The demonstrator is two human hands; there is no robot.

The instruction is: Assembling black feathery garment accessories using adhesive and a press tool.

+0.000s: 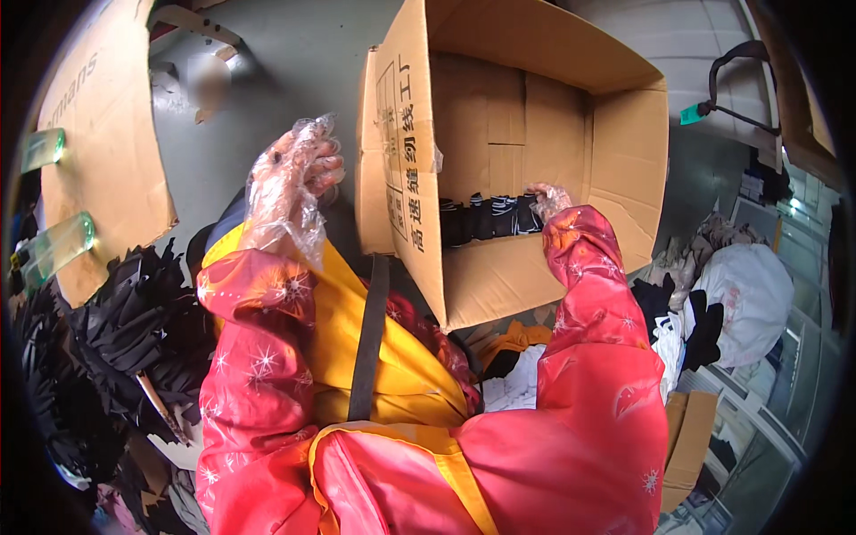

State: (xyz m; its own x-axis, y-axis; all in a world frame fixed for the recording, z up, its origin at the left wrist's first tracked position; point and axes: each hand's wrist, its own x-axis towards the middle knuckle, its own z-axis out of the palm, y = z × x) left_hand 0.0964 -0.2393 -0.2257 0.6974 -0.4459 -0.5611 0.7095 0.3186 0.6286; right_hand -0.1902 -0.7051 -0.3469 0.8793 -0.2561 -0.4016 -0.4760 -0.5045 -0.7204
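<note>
The right hand is in a cardboard box, beside black bundles.

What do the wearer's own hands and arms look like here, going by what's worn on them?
The left hand wears a thin, clear, crinkled plastic glove; the right hand seems to wear similar clear film. The glossy pinkish-red fabric left sleeve and matching right sleeve carry white starburst prints, with orange patches near the gathered cuffs.

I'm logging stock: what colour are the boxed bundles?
The bundles are black with white marks, clearest in head view.
</note>
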